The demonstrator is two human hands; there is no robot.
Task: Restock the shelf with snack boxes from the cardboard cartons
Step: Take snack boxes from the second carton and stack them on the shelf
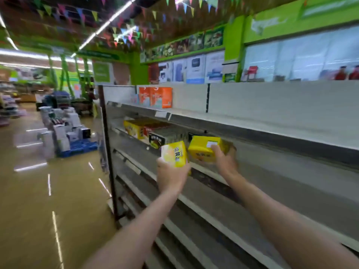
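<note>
My left hand (171, 172) grips a yellow snack box (174, 154) from below, in front of the grey shelf unit (272, 133). My right hand (225, 160) holds a second yellow snack box (204, 149) at the edge of the second shelf level, fingers curled over its right side. Further left on that same level stands a row of boxes (151, 132): yellow ones, red ones and dark ones. The picture is blurred by motion. No cardboard carton is in view.
Orange boxes (156, 97) stand on the top shelf at the left. Lower shelf levels (213, 210) run below my arms. A glossy brown aisle floor (38, 191) lies to the left, with a blue pallet of white boxes (64, 131) on it.
</note>
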